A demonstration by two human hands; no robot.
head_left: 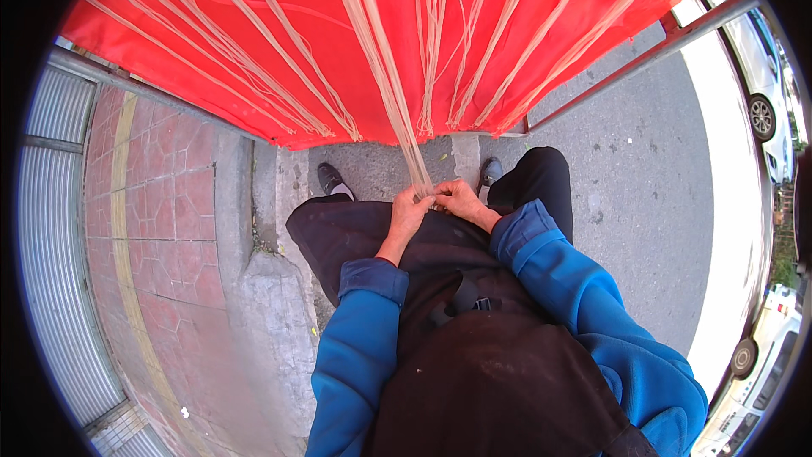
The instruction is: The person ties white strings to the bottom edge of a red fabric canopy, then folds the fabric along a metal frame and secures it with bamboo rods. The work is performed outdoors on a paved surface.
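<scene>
A bundle of long pale, beige strands (385,76) stretches across the red cloth (288,51) and hangs past its near edge into my hands. My left hand (408,216) pinches the lower end of this bundle from the left. From the right, my right hand (461,203) closes its fingertips on the same end, touching the left hand. The very tip of the strands is hidden between the fingers. Several other thin bundles of the same strands (592,30) lie spread over the cloth on both sides, their ends near its front edge.
A metal rail (643,55) runs along the right of the cloth, another (161,97) along the left. Below are grey pavement (626,203), a kerb (275,288) and red paving (161,228). Parked vehicles (761,372) stand far right; a corrugated metal wall (68,262) stands left.
</scene>
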